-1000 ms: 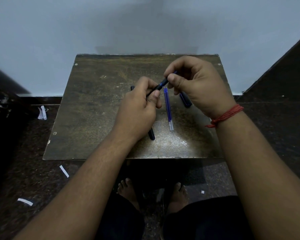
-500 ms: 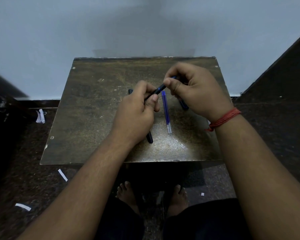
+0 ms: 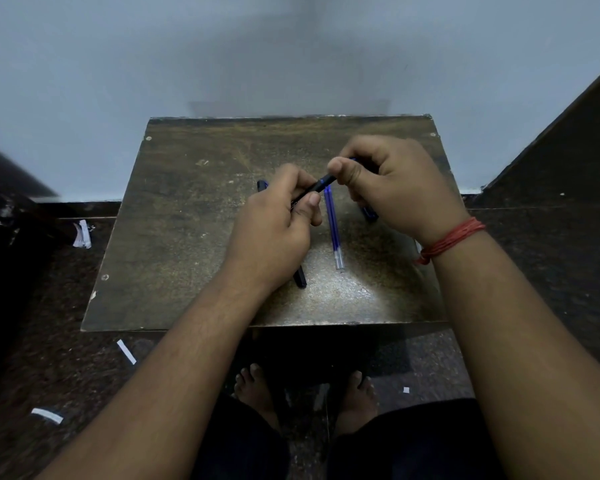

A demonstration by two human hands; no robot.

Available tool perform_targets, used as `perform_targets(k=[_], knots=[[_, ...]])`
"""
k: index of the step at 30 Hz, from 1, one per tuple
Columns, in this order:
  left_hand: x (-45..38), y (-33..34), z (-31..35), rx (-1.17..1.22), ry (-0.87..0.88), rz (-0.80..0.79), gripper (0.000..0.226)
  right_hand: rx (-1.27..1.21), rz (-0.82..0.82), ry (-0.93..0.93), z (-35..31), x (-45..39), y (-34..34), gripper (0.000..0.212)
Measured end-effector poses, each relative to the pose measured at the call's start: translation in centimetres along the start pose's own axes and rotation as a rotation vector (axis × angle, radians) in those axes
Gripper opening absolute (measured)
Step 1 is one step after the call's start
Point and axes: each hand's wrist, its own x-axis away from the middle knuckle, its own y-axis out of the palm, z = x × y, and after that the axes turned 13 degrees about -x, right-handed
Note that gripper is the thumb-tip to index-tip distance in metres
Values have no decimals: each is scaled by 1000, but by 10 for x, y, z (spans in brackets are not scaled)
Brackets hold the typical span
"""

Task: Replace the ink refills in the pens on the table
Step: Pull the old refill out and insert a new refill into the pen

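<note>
Both hands hold one dark pen (image 3: 317,186) above the middle of the small brown table (image 3: 174,237). My left hand (image 3: 274,233) grips the pen's black barrel. My right hand (image 3: 392,188) pinches its blue front end between thumb and fingers. A loose blue refill (image 3: 333,226) with a clear end lies on the table between my hands. A second dark pen (image 3: 300,278) lies under my left hand, only its two ends showing. A dark blue piece (image 3: 369,213) pokes out from under my right hand.
The table stands against a pale wall (image 3: 291,46). A dark sloping surface (image 3: 568,140) rises at the right. White paper scraps (image 3: 125,351) lie on the dark floor at the left. My bare feet (image 3: 257,386) are under the table's near edge.
Both hands keep their hold on the pen. My right hand's fingers have shifted slightly on the blue end. The view has moved a little.
</note>
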Motion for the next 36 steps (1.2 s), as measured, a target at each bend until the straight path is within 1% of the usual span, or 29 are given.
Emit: perform_targets(k=[2, 3, 5, 8, 11, 12, 14, 16, 17, 20, 26, 32, 34, 36], knots=[[0, -1, 1, 6, -2, 2, 9, -56, 3, -13, -1, 1, -1, 17], [0, -1, 1, 9, -5, 1, 9, -110, -16, -17, -1, 1, -2, 14], [0, -1, 0, 10, -10, -1, 8, -175, -60, -22, 0, 2, -3, 12], [1, 0, -1, 8, -6, -6, 5, -146, -57, -4, -1, 2, -2, 2], [0, -1, 1, -14, 3, -11, 6, -79, -1, 8, 0, 1, -1, 16], [0, -1, 1, -16, 2, -10, 6, -72, 4, -1, 0, 1, -1, 17], [0, -1, 2, -4, -5, -5, 7, -128, -19, -19, 0, 2, -4, 10], [0, -1, 1, 1, -1, 0, 6, -169, -47, -43, 1, 2, -6, 13], [0, -1, 0, -6, 6, 1, 5, -152, -50, -55, 1, 3, -7, 13], [0, -1, -1, -41, 25, 9, 4, -43, -31, -77, -1, 1, -7, 5], [0, -2, 0, -88, 35, 41, 6, 142, -1, -147, -7, 0, -3, 12], [0, -2, 0, -117, 41, 82, 6, 142, -12, -84, -11, 0, -2, 11], [-1, -1, 1, -110, 36, 88, 5, 35, -1, -19, -10, 0, -3, 8], [-1, -1, 0, -92, 17, 95, 4, -104, 92, 58, -6, -1, -11, 4]])
